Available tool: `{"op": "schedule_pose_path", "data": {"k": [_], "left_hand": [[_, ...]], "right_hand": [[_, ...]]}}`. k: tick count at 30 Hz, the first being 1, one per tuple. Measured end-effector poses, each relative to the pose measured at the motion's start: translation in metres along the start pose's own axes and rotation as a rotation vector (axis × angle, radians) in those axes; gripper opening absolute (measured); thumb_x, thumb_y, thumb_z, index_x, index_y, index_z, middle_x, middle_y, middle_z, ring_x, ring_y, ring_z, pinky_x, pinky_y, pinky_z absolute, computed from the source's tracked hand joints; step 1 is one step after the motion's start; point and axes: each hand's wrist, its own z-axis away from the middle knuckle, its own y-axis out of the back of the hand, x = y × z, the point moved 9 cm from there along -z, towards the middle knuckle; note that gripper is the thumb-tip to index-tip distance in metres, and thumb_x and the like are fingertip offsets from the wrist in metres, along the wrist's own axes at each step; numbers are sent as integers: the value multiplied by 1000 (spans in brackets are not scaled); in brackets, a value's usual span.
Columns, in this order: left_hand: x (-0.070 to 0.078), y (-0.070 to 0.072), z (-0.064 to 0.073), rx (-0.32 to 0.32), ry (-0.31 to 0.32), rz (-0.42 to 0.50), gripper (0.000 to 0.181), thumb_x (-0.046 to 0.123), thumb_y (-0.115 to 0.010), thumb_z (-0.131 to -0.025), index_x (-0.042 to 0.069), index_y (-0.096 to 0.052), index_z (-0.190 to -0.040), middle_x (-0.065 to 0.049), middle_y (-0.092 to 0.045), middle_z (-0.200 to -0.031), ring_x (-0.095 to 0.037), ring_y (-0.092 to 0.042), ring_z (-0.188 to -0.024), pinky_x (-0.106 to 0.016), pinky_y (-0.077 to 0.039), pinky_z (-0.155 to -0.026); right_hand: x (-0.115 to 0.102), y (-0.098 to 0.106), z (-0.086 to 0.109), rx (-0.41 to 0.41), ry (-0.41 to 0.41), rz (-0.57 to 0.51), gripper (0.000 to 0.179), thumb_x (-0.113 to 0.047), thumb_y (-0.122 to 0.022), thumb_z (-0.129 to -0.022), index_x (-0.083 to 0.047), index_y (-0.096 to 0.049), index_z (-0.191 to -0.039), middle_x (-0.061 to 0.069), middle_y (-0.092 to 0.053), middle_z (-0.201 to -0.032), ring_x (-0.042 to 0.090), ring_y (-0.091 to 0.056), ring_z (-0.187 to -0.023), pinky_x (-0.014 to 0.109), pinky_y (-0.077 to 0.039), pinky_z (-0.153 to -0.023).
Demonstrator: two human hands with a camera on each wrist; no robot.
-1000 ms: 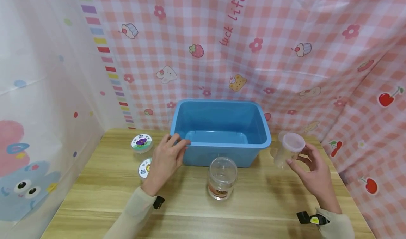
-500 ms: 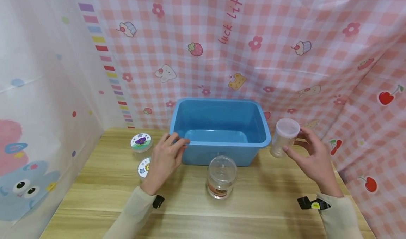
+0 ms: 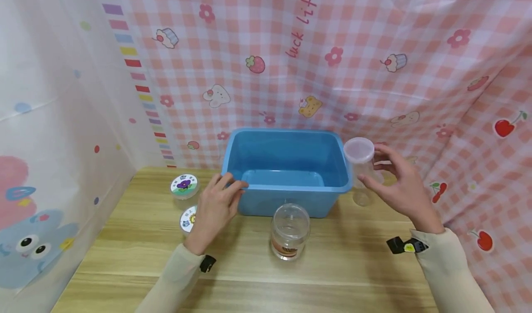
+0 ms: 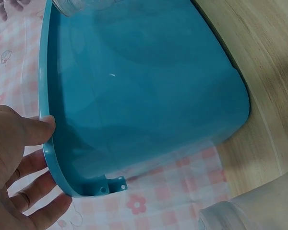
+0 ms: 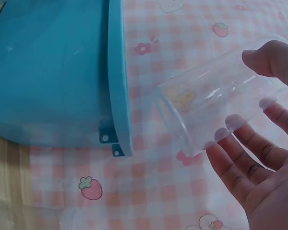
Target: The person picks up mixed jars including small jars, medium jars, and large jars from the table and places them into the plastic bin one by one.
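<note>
Your right hand [image 3: 399,193] pinches a clear jar [image 3: 360,167] with a frosted lid, thumb on one side and fingers on the other. You have it raised just beside the right end of the blue tub [image 3: 287,200], toward the far right corner of the table [image 3: 353,276]. Your left hand [image 3: 216,207] grips the tub's rim at its front left corner, thumb opposite fingers. The tub sits along the table's far edge.

Another clear jar [image 5: 33,218] stands on the table by the tub's right end. In front of the tub, toward the near edge, you have a wide clear jar [image 3: 290,227] with an orange-red label; its dark print is too small to read.

Toward the table's left edge are two jars with round labels: a purple flower jar [image 3: 184,186] and a yellow flower jar [image 3: 189,218], the latter partly covered by your left hand. Their small characters aren't legible. Behind the table, the checked curtain [image 3: 266,91] reads "luck life".
</note>
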Motion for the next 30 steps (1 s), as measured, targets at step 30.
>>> {"op": "schedule_pose_path", "data": {"k": [30], "left_hand": [[-6,-3,2,-19,39,23,12,16,-73,-95,21,-77,-105,1,-59,-89,-20,-49,-81,-29,-45,-60]], "right_hand": [[-14,-75,-48,-439,125,322,57,-22,-84,-86,-14,-61,-138,10,-65,-119,31,-63,-111,50,-55,-92]]}}
